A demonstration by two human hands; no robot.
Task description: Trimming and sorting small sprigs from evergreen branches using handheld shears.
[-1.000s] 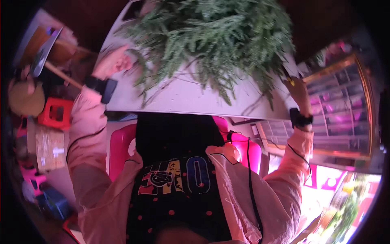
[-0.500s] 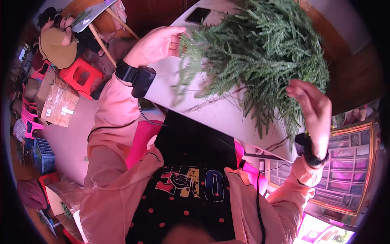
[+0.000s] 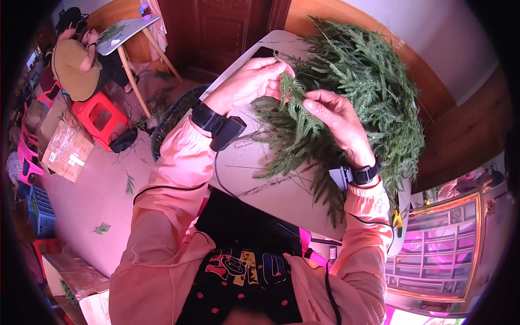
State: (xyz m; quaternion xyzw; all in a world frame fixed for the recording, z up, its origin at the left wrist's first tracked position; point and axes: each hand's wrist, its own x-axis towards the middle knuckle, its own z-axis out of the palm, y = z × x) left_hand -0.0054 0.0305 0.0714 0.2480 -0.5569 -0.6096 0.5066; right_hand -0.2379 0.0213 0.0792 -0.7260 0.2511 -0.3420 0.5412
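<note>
Above the white table (image 3: 281, 203), my left hand (image 3: 254, 84) grips a green pine-like sprig (image 3: 292, 95) between thumb and fingers, its tip hanging down. My right hand (image 3: 338, 119) comes in from the other side, thumb and forefinger closed at the sprig's right edge. Exactly what lies between those right fingertips is partly hidden. A large heap of the same green branches (image 3: 374, 81) covers the table's far right part, behind and beside both hands. Each wrist wears a black strap with a small device.
A dark flat phone-like object (image 3: 265, 52) lies beyond my left hand. A yellow-handled tool (image 3: 397, 219) is at the table's right edge. To the left are a red stool (image 3: 100, 116), cardboard boxes (image 3: 67, 149), a blue crate (image 3: 42, 211) and a seated person (image 3: 76, 67) at another table.
Both hands have come together: the left moved right with the sprig, the right moved left from the heap's edge to meet it. The view has shifted, showing more floor at left.
</note>
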